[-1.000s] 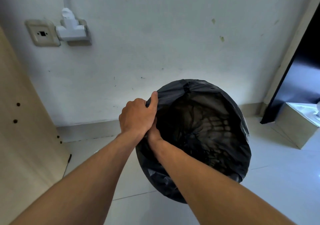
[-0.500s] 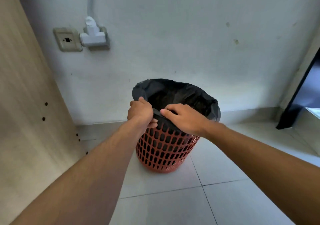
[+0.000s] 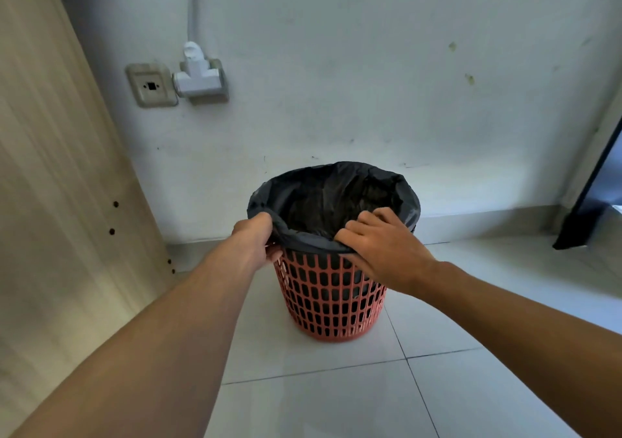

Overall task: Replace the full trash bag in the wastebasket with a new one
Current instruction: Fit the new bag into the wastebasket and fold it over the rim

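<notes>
A red lattice wastebasket (image 3: 331,298) stands upright on the white tiled floor near the wall. A black trash bag (image 3: 336,195) lines it, its mouth folded over the rim all round; the inside looks dark and hollow. My left hand (image 3: 257,239) pinches the bag's folded edge at the near left of the rim. My right hand (image 3: 380,240) lies on the near right of the rim, its fingers curled over the bag's edge into the opening.
A light wooden panel (image 3: 57,185) with small holes rises on the left. On the white wall, a socket plate (image 3: 151,84) and a white plug adapter (image 3: 198,79) with a cable. A dark door edge (image 3: 589,202) stands at the far right.
My view has pulled back and up, so the red basket shows in full. My hands have spread apart along the near rim, the right one moving to the right.
</notes>
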The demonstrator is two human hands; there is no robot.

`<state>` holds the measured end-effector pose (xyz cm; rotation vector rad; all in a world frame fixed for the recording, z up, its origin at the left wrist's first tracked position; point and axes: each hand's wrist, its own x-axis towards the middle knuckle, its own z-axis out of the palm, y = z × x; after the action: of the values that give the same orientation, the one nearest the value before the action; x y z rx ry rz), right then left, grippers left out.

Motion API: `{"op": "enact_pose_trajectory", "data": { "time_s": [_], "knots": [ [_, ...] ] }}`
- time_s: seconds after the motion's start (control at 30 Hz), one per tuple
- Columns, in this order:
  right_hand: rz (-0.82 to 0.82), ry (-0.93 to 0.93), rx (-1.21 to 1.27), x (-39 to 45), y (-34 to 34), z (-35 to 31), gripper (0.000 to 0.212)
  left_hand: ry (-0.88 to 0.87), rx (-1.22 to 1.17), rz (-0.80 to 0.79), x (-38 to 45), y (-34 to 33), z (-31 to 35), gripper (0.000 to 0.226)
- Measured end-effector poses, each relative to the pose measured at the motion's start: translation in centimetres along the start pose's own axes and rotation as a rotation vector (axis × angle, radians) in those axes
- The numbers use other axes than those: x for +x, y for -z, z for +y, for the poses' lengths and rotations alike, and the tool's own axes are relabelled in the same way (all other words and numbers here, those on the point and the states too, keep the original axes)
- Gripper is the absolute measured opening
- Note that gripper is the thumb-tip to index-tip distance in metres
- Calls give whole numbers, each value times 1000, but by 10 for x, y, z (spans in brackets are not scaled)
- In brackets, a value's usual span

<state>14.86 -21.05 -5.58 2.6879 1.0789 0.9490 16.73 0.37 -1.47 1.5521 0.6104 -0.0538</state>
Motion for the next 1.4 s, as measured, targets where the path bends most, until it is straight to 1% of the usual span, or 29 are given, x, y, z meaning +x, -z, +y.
{"op": "enact_pose_trajectory", "data": {
  "time_s": [0.07,0.13,0.2,0.3,0.37,0.4,0.43,0.47,0.53,0.57,0.6,0.67,0.73,0.8,0.87,0.97,1.07,1.13,1.2,1.27,1.33,1.4],
  "knots": [
    [64,-41,-104,-4,-4,5,24,24,-96,-16,2,-2,4,27],
    [78,-147,-155,-11,-6,10,27,39,-164,-57,0,-6,7,28],
    [72,-346,-135,-20,-8,13,38,57,-183,-87,-4,-11,7,30],
    [-5,-776,18,-29,-4,11,67,108,-222,-152,-15,-18,6,30],
    [-84,-1099,243,-31,3,6,82,128,-225,-186,-20,-22,7,25],
    [-107,-1248,416,-32,4,3,82,138,-221,-199,-22,-25,7,19],
    [-115,-1369,615,-32,5,-2,73,153,-217,-210,-25,-29,7,13],
    [-82,-1446,813,-30,5,-8,60,168,-215,-221,-28,-34,8,7],
    [112,-1546,1092,-21,5,-18,30,203,-223,-261,-33,-41,6,7],
    [227,-1591,1187,-15,6,-21,31,221,-227,-288,-35,-44,5,7],
    [336,-1643,1267,-10,8,-24,36,238,-220,-313,-36,-45,3,6],
    [496,-1701,1407,-4,13,-27,37,265,-149,-361,-36,-44,-1,11],
    [534,-1691,1476,-6,15,-28,34,261,-66,-373,-39,-43,-3,19],
    [502,-1651,1508,-7,18,-28,31,226,-44,-305,-40,-41,-5,29],
    [443,-1621,1579,-3,23,-30,33,209,-95,-194,-39,-39,-10,42],
    [369,-1642,1720,7,36,-36,34,167,-220,-153,-40,-36,-10,39],
    [343,-1655,1715,6,37,-35,43,128,-347,-92,-37,-31,-4,34],
    [352,-1669,1688,2,35,-28,45,128,-374,-123,-37,-26,-3,32],
    [361,-1687,1681,-3,35,-21,45,162,-361,-182,-39,-21,-6,29],
    [336,-1692,1693,-5,38,-20,44,199,-356,-219,-39,-17,-8,28],
    [293,-1700,1721,-2,40,-27,43,230,-324,-255,-38,-14,-7,27],
    [305,-1741,1717,3,39,-31,39,262,-260,-310,-37,-13,-5,24]
  ]
}}
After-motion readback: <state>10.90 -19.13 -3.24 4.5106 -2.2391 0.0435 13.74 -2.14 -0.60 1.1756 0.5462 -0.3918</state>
